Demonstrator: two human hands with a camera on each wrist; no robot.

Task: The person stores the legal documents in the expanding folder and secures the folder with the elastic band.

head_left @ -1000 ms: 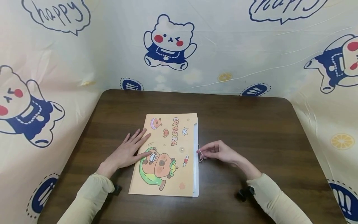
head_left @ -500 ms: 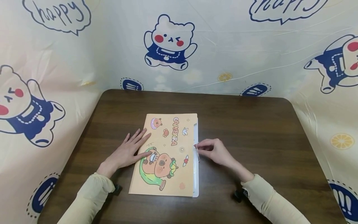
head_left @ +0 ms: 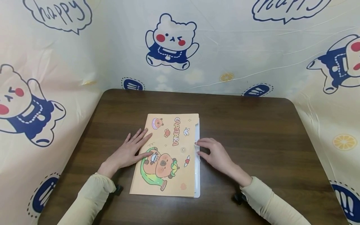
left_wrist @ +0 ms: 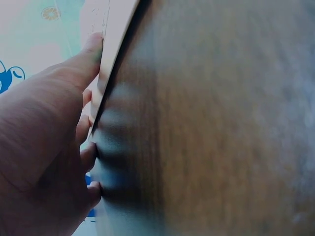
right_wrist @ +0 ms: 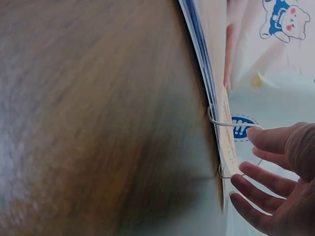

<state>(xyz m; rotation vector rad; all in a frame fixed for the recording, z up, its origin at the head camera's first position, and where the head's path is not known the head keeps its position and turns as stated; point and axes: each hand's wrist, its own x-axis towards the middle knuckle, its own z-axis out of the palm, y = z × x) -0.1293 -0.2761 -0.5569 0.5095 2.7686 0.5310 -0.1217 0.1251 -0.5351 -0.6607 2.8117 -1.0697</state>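
A tan notebook (head_left: 168,190) with a capybara print lies flat on the table, its lettering running down the cover. My left hand (head_left: 127,153) rests on its left edge with fingers spread straight. At the right edge, a white elastic cord (right_wrist: 231,124) leaves the pages as a loop, best seen in the right wrist view. The thumb and bent fingers of my right hand (head_left: 219,157) hold this loop, with thumb and index finger apart. Part of the cord is hidden behind those fingers. A small round button (head_left: 183,150) sits on the cover near the right edge.
The dark wooden table (head_left: 253,125) extends around the notebook. A pale printed sheet (head_left: 216,47) with bear drawings hangs behind the table and along both sides. Dark wrist devices (head_left: 239,198) show below the sleeves.
My right hand has shifted slightly left and away from me, toward the notebook's edge. Its thumb and index finger have spread apart. My left hand and the notebook stay in place.
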